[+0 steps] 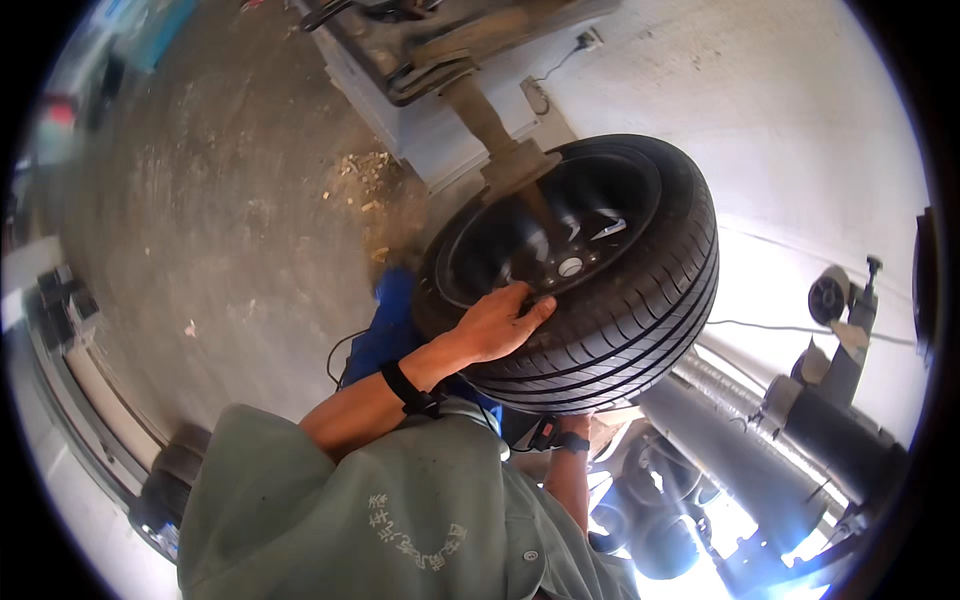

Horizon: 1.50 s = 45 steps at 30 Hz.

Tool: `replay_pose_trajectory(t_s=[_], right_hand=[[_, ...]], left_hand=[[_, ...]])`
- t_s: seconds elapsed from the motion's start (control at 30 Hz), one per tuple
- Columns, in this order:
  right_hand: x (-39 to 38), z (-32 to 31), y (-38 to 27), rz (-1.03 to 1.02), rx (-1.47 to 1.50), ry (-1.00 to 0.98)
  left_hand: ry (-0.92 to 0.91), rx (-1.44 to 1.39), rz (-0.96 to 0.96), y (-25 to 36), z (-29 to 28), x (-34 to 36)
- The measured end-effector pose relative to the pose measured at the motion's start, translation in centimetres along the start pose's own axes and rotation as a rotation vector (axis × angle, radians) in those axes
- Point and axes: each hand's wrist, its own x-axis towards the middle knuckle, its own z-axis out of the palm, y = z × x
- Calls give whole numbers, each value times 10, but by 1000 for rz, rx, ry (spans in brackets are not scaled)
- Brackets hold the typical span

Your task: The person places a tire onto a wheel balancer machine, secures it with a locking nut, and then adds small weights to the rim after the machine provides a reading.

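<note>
A black car tyre on a dark wheel rim (655,185) sits tilted in front of me, its hollow inner side facing up and left. My left hand (498,325) grips its near edge, fingers over the rim lip and thumb on the sidewall. My right hand (575,423) is under the tyre's lower tread; its fingers are hidden behind the tyre. A machine's metal shaft with a flange (515,165) reaches into the rim's hollow from above. Light shows through the rim's centre hole (570,267).
The shaft comes from a light-coloured machine (420,135) with a dark top tray. Small yellowish pieces (368,175) lie scattered on the concrete floor. Something blue (375,345) stands by the tyre's left. A grey cylinder (730,440) and machine arms (840,390) are at the right.
</note>
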Motion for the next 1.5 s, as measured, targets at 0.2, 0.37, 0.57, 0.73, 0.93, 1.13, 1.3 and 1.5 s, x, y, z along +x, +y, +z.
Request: replay_pose_trajectory(t_s=[0.2,0.37,0.57,0.73,0.93,1.13,1.3,1.5], right_hand=[[-9,-2,-13,15,-84,7],[-5,2,-20,22,-135,9],[1,8,-23,29,-173,-6],[11,11,-20,35,-178,-33],[54,46,-14,43,-118,-194],[95,87,16,12,41,-389],[44,131,31,72,81,-444],[24,130,34,-89,-148,-315]], left_hand=[[-39,-38,-40,1,-5,-4],[114,-57,58,-6,-9,-11],[97,-94,53,-9,-18,-18],[125,-108,63,-15,-26,-18],[127,-119,-6,-5,-49,-11],[252,-24,58,-2,-66,15],[144,-4,-2,17,-98,10],[59,-59,-71,7,-134,29]])
